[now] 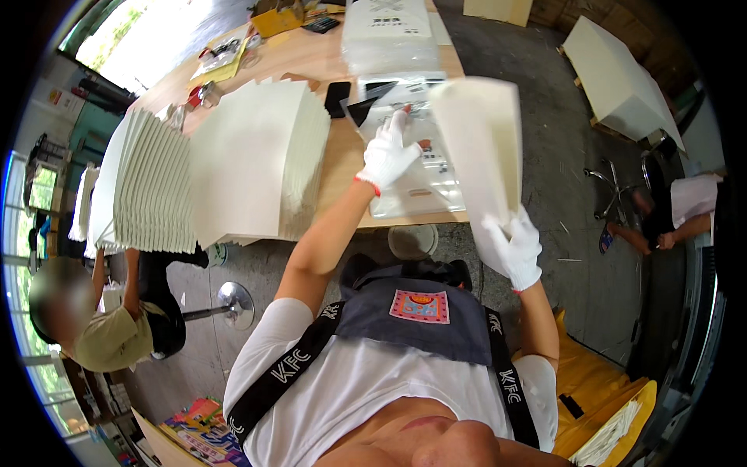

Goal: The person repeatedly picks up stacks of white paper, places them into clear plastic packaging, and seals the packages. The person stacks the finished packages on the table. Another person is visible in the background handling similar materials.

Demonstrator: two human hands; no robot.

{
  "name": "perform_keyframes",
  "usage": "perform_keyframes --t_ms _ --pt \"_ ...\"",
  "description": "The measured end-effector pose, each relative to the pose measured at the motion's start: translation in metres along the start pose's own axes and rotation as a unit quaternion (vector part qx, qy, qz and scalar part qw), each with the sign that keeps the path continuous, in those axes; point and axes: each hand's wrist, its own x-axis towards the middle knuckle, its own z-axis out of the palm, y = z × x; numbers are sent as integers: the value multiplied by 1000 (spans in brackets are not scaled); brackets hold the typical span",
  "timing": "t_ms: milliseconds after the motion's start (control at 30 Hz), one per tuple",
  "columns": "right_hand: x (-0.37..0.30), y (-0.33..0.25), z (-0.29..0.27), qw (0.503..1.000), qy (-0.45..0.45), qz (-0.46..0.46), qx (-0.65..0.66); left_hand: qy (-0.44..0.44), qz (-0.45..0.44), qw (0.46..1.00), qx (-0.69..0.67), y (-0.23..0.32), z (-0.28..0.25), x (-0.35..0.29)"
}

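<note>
My left hand (389, 154), in a white glove with a red cuff, lies with fingers apart on a pile of clear printed plastic bags (416, 204) at the table's front edge. Orange-toned fingertips show beyond the glove. In my right hand (515, 251), also gloved, is a thick bundle of white sheets (476, 132), gripped by its lower right side. The bundle stands tilted beside the bags, over the table's right edge, and its far end looks slightly blurred. Left of the bags rises a tall stack of white sheets (253, 152).
Another fanned white stack (152, 183) stands further left, near a seated person (117, 319). A black phone (337, 100) and more packed bags (389, 35) lie on the wooden table (303, 58). To the right are a wheeled chair (611, 187), a second person (692, 210) and a large white stack (622, 78).
</note>
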Motion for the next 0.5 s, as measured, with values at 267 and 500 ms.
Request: perform_keyframes --t_ms 267,500 --pt "-19 36 30 953 -206 33 -219 -128 25 946 -296 1 18 49" --pt "37 77 56 761 -282 352 467 -140 294 942 -85 -14 38 -75"
